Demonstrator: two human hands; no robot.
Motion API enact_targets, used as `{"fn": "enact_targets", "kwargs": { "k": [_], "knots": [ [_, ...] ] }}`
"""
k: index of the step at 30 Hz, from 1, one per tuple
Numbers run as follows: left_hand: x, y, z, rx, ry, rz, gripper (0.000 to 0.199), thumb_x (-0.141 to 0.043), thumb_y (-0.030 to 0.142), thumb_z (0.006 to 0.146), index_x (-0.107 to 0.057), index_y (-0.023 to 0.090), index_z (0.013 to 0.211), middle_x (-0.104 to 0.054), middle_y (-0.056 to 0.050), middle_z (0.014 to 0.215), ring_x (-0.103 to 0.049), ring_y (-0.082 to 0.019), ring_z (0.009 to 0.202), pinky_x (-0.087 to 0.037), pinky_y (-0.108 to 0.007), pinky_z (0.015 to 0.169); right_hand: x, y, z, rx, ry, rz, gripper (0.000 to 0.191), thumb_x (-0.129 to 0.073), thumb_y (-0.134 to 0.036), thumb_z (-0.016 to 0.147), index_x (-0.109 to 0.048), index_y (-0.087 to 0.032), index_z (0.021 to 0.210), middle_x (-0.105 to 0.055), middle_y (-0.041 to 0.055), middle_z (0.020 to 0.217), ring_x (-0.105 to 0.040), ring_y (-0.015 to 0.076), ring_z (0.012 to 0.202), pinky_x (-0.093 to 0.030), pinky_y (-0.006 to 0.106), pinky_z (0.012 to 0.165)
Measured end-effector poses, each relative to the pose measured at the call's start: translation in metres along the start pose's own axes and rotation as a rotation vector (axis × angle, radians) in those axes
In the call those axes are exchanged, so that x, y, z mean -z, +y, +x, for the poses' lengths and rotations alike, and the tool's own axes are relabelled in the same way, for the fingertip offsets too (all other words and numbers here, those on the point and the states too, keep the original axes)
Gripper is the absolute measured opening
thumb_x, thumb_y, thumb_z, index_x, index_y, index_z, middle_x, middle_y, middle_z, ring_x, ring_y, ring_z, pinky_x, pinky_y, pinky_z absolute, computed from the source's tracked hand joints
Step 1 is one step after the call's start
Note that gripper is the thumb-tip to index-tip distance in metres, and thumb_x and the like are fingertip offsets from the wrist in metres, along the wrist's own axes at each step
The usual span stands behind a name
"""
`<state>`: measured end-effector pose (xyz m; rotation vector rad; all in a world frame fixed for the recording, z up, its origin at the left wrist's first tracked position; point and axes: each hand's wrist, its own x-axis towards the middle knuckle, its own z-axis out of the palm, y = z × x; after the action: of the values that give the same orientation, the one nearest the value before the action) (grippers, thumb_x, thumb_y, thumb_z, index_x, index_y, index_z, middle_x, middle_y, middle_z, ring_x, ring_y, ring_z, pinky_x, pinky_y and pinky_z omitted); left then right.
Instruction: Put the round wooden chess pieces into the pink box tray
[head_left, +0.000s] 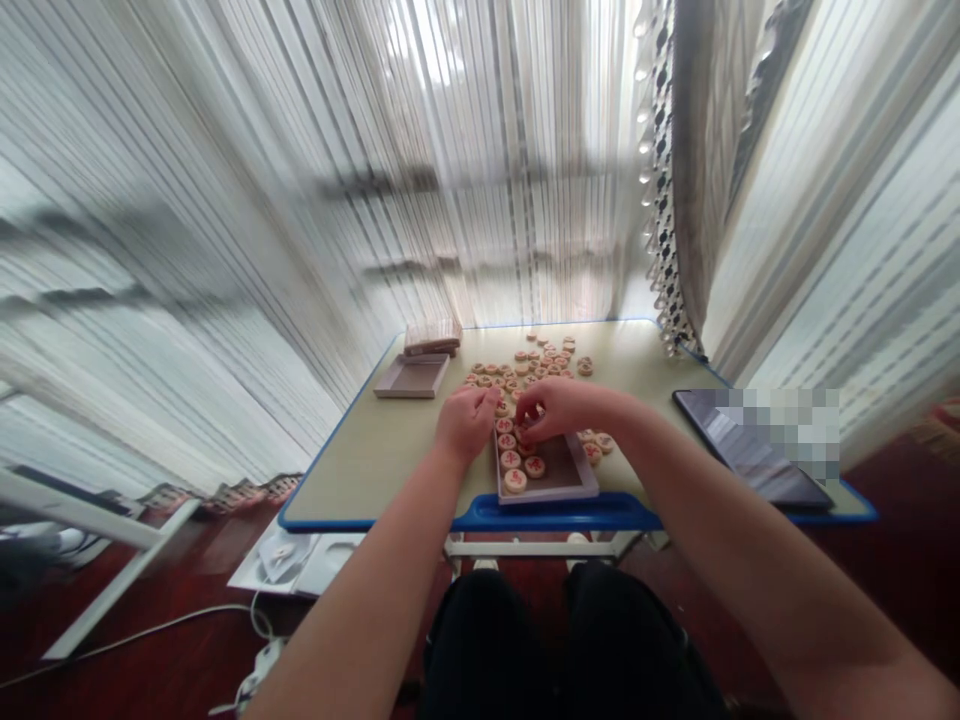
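A shallow open box (551, 492) lies at the table's near edge, with several round wooden Chinese chess pieces (514, 481) with red characters in it, mostly along its left side. My right hand (559, 408) reaches into the box from the right, thumb and fingers pinched round a chess piece that they partly hide. At the box's upper left corner my left hand (466, 422) is closed, its fingertips by the rim and a piece there; what it grips, if anything, is hidden. Beyond both hands many loose pieces (551, 360) are scattered, some stacked.
At the table's (360, 460) back left stand a box lid or tray (412, 378) and a stacked wooden-looking item (433, 337). A dark tablet (750, 450) lies on the right. More pieces (592, 453) sit right of the box. Curtains (525, 200) hang behind the table.
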<state>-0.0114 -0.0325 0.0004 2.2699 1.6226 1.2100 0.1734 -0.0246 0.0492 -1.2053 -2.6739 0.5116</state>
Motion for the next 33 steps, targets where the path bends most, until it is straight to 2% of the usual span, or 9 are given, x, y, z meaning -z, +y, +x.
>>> {"fn": "enact_targets", "kwargs": {
  "k": [9, 13, 18, 21, 25, 28, 30, 33],
  "knots": [
    [-0.001, -0.001, -0.001, 0.01, 0.032, -0.025, 0.046, -0.033, 0.04, 0.09, -0.066, 0.019, 0.065, -0.069, -0.005, 0.074, -0.061, -0.016, 0.081, -0.044, -0.027, 0.082, -0.002, 0.003, 0.002, -0.021, 0.039, -0.038, 0.025, -0.067, -0.043, 0.066, -0.072, -0.024, 0.081, -0.063, -0.0021, 0.066, -0.052, 0.0106, 0.059, -0.034, 0.02, 0.053],
    [0.0, 0.0, -0.001, 0.018, 0.051, -0.062, 0.051, -0.029, 0.042, 0.091, -0.068, 0.019, 0.068, -0.07, -0.005, 0.074, -0.062, -0.017, 0.083, -0.044, -0.027, 0.082, 0.001, 0.004, -0.001, -0.025, -0.003, 0.008, 0.031, -0.068, -0.042, 0.064, -0.07, -0.023, 0.089, -0.065, -0.0017, 0.073, -0.052, 0.0098, 0.06, -0.035, 0.02, 0.053],
    [0.001, 0.002, -0.002, 0.039, 0.038, -0.055, 0.054, -0.026, 0.045, 0.091, -0.068, 0.019, 0.067, -0.071, -0.005, 0.076, -0.062, -0.017, 0.083, -0.044, -0.028, 0.082, 0.002, 0.002, -0.004, -0.037, -0.07, 0.04, 0.032, -0.07, -0.038, 0.062, -0.071, -0.025, 0.091, -0.063, -0.0033, 0.07, -0.053, 0.0097, 0.058, -0.035, 0.02, 0.054],
    [0.001, 0.001, -0.001, 0.033, 0.033, -0.045, 0.056, -0.025, 0.046, 0.091, -0.068, 0.019, 0.068, -0.07, -0.006, 0.075, -0.061, -0.017, 0.083, -0.044, -0.027, 0.082, 0.001, 0.002, -0.004, -0.041, -0.063, 0.039, 0.031, -0.069, -0.036, 0.062, -0.071, -0.025, 0.09, -0.063, -0.0037, 0.068, -0.053, 0.0105, 0.058, -0.036, 0.021, 0.056],
    [0.001, 0.001, -0.002, 0.026, 0.036, -0.029, 0.057, -0.025, 0.047, 0.091, -0.068, 0.018, 0.068, -0.07, -0.006, 0.073, -0.061, -0.017, 0.081, -0.044, -0.027, 0.08, 0.0, 0.003, -0.002, -0.073, -0.015, -0.035, 0.03, -0.07, -0.045, 0.06, -0.071, -0.023, 0.08, -0.061, -0.0023, 0.063, -0.051, 0.0116, 0.057, -0.034, 0.023, 0.054],
    [0.003, 0.002, -0.003, 0.032, 0.037, -0.009, 0.058, -0.024, 0.048, 0.091, -0.067, 0.017, 0.065, -0.069, -0.005, 0.07, -0.061, -0.016, 0.077, -0.044, -0.027, 0.076, 0.002, 0.005, -0.002, -0.093, -0.021, -0.076, 0.038, -0.07, -0.054, 0.057, -0.07, -0.021, 0.075, -0.059, -0.0009, 0.062, -0.05, 0.0124, 0.057, -0.033, 0.023, 0.052],
    [0.004, 0.002, -0.004, 0.027, 0.037, -0.003, 0.058, -0.024, 0.048, 0.091, -0.066, 0.018, 0.064, -0.068, -0.005, 0.067, -0.061, -0.016, 0.076, -0.044, -0.027, 0.075, 0.005, 0.006, -0.004, -0.077, -0.035, -0.055, 0.04, -0.069, -0.054, 0.058, -0.069, -0.022, 0.081, -0.059, -0.0007, 0.065, -0.05, 0.0124, 0.059, -0.033, 0.023, 0.052],
    [0.004, 0.003, -0.004, 0.01, 0.045, -0.003, 0.057, -0.025, 0.047, 0.091, -0.066, 0.018, 0.064, -0.067, -0.005, 0.065, -0.061, -0.016, 0.076, -0.043, -0.027, 0.076, 0.008, 0.006, -0.007, -0.029, -0.078, 0.017, 0.037, -0.067, -0.043, 0.063, -0.068, -0.025, 0.095, -0.059, -0.0018, 0.069, -0.049, 0.0111, 0.058, -0.034, 0.022, 0.053]
  ]
}}
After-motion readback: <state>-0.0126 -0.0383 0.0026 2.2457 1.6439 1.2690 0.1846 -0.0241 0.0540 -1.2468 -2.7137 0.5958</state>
